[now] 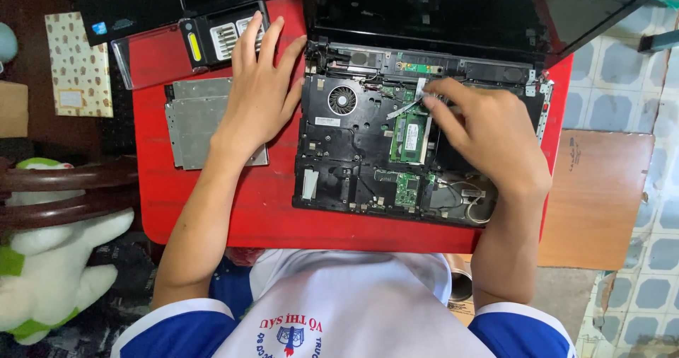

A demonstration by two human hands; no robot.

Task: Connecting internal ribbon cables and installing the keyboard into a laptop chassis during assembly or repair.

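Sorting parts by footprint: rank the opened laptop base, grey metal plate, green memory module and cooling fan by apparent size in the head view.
1. Opened laptop base
2. Grey metal plate, partly under the left hand
3. Green memory module and cooling fan: look alike, so unranked.

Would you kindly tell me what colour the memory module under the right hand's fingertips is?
Green, seen in the head view: the memory module sits beside the right hand.

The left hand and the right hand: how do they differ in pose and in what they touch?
The left hand lies flat with fingers spread, while the right hand is bent, its fingertips pinching downward. The left hand rests on the red table beside the silver metal plates, reaching toward the screwdriver bit case; the right hand works inside the opened laptop, near the green memory module. Both are bare.
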